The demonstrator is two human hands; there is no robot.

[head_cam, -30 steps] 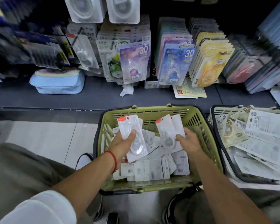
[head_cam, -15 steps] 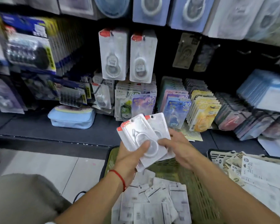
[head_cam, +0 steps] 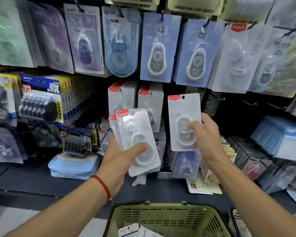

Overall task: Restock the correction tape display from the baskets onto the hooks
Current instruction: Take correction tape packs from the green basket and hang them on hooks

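Head view — upright pack point(head_cam: 184, 122), hole uppermost

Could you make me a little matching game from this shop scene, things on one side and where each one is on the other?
Things:
1. single white pack
2. small stack of white packs
3. green basket
4. light blue pouch

Places:
A. on the dark shelf, left of the hands
B. in the right hand, held upright
C. on the floor below the hands
D. in the left hand, tilted

Pairs: 1-B, 2-D, 3-C, 4-A
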